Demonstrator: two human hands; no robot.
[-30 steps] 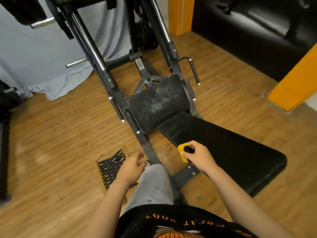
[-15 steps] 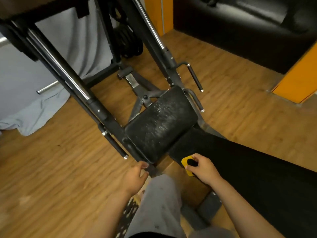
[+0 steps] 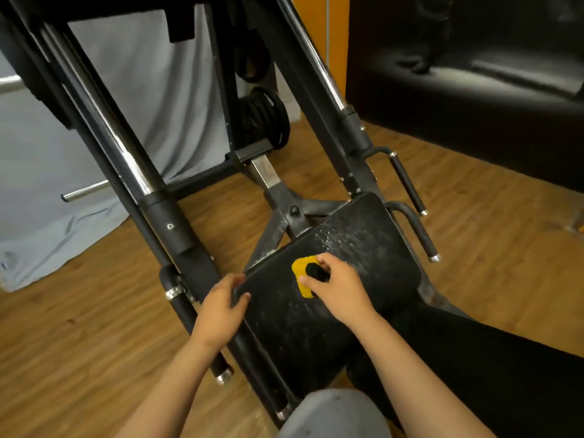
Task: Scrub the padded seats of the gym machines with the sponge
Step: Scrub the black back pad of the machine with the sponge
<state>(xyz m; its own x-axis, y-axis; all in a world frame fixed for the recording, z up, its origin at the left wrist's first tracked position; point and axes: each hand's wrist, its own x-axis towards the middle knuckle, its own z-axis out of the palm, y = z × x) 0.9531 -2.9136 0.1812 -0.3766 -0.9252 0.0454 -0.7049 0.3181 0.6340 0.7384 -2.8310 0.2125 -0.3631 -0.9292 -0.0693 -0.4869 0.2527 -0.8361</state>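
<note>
Head view: the right hand [image 3: 343, 294] pinches a flat yellow sponge [image 3: 301, 281], dark on its top face, between thumb and curled fingers and holds it flat against the black padded seat [image 3: 373, 248] of the leg-press machine, near the seat's left-centre. White flecks and streaks speckle the pad above and below the sponge. The left hand [image 3: 221, 308] grips the seat's left edge, thumb on top and fingers curled at the rim. To the right lies the long black padded backrest [image 3: 480, 374]; a grey-trousered knee [image 3: 335, 415] shows at the bottom. Chrome guide rods [image 3: 117, 137] slope up on the left, with a grey cloth [image 3: 164, 99] behind them.

Half a second ago the sponge sat at the backrest's near corner; it is now up on the seat. The left hand, then free beside the seat's corner, has taken hold of the edge.
</note>
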